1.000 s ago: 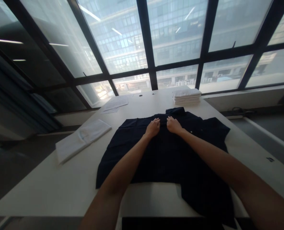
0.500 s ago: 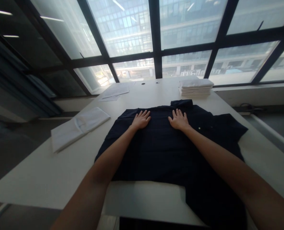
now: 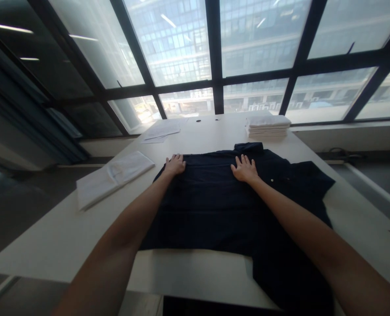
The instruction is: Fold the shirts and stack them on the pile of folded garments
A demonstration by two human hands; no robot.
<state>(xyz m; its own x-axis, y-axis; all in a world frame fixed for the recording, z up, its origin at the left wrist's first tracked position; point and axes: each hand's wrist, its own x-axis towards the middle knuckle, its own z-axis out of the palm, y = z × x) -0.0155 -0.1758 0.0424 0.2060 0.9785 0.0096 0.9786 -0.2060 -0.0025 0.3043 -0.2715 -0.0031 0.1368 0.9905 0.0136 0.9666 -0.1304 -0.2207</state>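
A dark navy short-sleeved shirt (image 3: 211,206) lies spread sideways over the white table, with one sleeve out to the right and another hanging toward me at the lower right. My left hand (image 3: 175,164) rests palm down near its far left corner, fingers stretched out over the cloth edge. Flat on the shirt's upper middle, just below the collar-like fold, is my right hand (image 3: 244,168), its fingers spread. Neither hand grips the fabric. My forearms hide parts of the shirt.
The white table (image 3: 50,237) reaches to the windows. A folded white garment (image 3: 116,175) lies on the left, with papers (image 3: 162,131) behind it. At the far right stands a stack of folded white cloth (image 3: 267,126). A cable (image 3: 339,153) lies beyond the right edge.
My left hand has slid left across the shirt to its far left corner. My right hand has stayed in about the same place. The view has tilted slightly up.
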